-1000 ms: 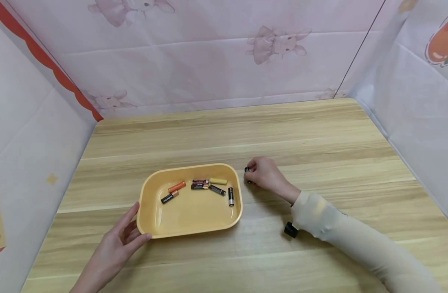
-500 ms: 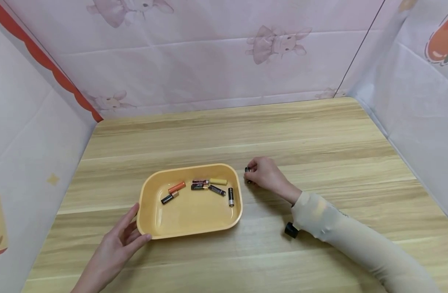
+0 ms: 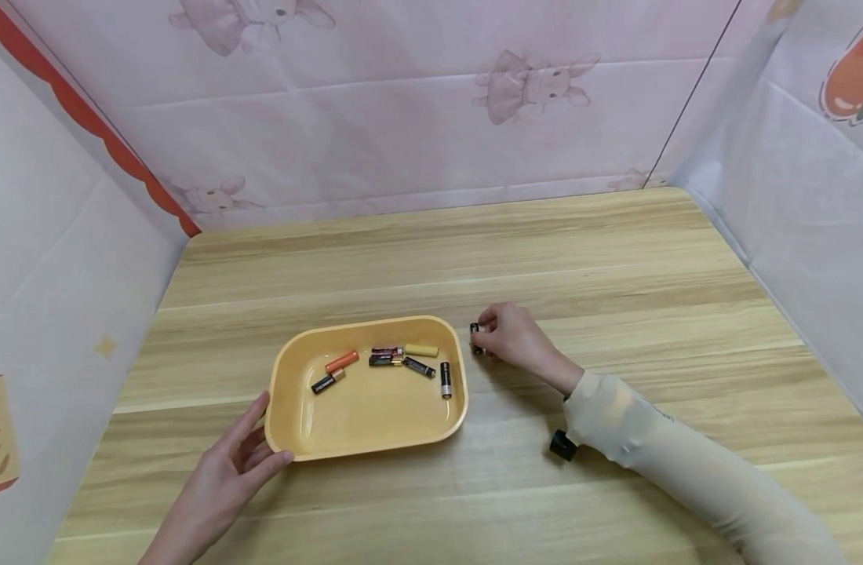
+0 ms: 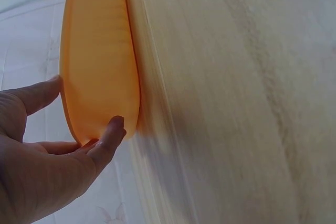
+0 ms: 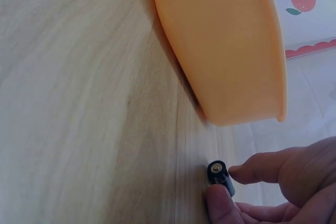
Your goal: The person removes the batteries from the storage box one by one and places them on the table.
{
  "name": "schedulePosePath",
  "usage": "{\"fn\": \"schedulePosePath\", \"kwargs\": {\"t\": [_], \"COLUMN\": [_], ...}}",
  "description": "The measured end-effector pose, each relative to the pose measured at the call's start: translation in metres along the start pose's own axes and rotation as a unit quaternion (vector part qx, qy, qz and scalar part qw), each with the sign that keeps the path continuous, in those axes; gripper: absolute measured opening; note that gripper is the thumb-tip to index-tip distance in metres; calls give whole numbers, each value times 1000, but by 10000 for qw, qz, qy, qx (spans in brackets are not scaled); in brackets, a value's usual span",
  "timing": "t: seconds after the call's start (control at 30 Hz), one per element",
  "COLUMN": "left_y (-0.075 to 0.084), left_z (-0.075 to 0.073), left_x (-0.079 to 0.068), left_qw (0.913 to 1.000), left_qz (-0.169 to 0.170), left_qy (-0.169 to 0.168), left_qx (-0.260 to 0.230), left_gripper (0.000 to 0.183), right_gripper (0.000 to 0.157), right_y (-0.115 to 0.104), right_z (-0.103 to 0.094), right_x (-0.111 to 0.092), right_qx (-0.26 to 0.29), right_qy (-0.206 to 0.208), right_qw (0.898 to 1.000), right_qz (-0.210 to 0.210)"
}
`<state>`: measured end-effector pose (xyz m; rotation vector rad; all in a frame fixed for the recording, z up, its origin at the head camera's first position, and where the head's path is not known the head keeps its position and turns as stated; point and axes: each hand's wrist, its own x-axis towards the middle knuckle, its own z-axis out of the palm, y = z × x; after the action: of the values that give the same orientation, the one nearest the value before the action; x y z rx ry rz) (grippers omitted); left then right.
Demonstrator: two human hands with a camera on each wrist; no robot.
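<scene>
A yellow plastic tray (image 3: 368, 451) holds several loose batteries, among them an orange battery (image 3: 342, 362), a yellow battery (image 3: 421, 350) and a black battery (image 3: 446, 380) by the right wall. My left hand (image 3: 213, 479) grips the tray's near left corner, thumb at the rim and fingers against the outer wall. Just outside the tray's right side, my right hand (image 3: 516, 339) pinches a black battery (image 5: 218, 170) close over the wooden table. The battery's metal end faces the right wrist camera, and fingers cover part of its body.
The wooden table (image 3: 544, 251) runs back to a pink cloth wall (image 3: 403, 141) with printed rabbits. White printed cloth stands at both sides. A black block-shaped piece (image 3: 562, 446) sits beside the right sleeve's cuff (image 3: 590, 408).
The black battery at my right fingertips has shifted very slightly to the left. My left hand and the tray stay nearly where they were.
</scene>
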<state>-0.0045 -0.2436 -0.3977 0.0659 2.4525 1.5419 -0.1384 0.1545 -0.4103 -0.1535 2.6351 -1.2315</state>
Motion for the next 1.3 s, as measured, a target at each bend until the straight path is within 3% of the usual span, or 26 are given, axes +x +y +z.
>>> {"fn": "schedulePosePath", "kwargs": {"t": [0.3, 0.8, 1.1, 1.3], "left_y": [0, 0, 1, 3], "left_z": [1, 2, 2, 2], "left_x": [0, -1, -1, -1], "left_qw": [10000, 10000, 10000, 9999], "left_qz": [27, -15, -6, -93], "left_qy": [20, 55, 96, 72], "left_qx": [58, 50, 26, 78], "left_gripper": [90, 89, 89, 91], "right_gripper": [34, 34, 32, 30], "right_y": [0, 0, -39, -76], "right_z": [-2, -10, -28, -30], "right_x": [-1, -10, -23, -21], "right_qx": [78, 1116, 1446, 1511], "right_qy": [-57, -148, -3, -386], "right_qw": [10000, 9932, 9893, 9861], "right_qz": [-18, 296, -214, -575]}}
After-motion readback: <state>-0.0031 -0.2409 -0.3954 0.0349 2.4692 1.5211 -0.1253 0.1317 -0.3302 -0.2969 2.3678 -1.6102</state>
